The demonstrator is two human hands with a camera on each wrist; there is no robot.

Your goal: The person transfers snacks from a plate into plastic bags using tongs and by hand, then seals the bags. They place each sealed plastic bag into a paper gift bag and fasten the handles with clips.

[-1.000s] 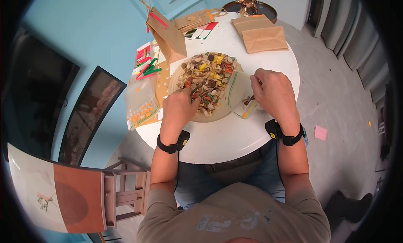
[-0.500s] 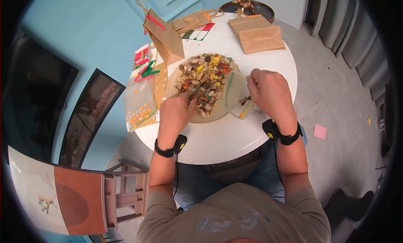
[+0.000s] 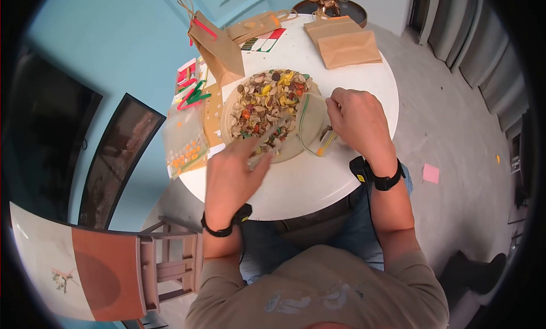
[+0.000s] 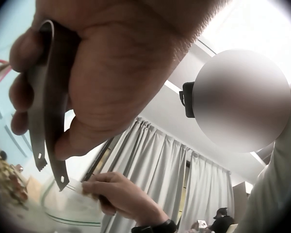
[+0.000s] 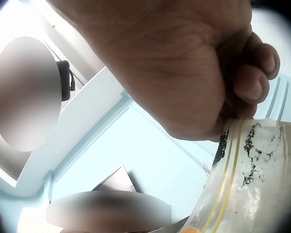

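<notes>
My left hand (image 3: 234,178) holds metal tongs (image 4: 56,107) between thumb and fingers. Their serrated tips stand slightly apart in the left wrist view, with nothing showing between them. In the head view the tongs reach over the near part of a heap of dried potpourri (image 3: 264,98) on a round tray (image 3: 229,124). At the tray's right side, my right hand (image 3: 361,121) pinches the edge of a clear zip bag (image 3: 311,118). The bag's mouth faces the heap, and a few dark pieces lie inside it. Yellow seal lines on the bag (image 5: 266,179) show in the right wrist view.
A zip bag with orange pieces (image 3: 187,150) lies at the table's left, below red and green clips (image 3: 195,96). A paper bag (image 3: 216,50) stands behind the tray. More folded paper bags (image 3: 350,49) lie at the back right of the white table (image 3: 284,195).
My left hand has drawn back toward me, lifting the tongs off the heap, and they now look blurred. The right hand keeps its pinch on the bag. The view has shifted slightly.
</notes>
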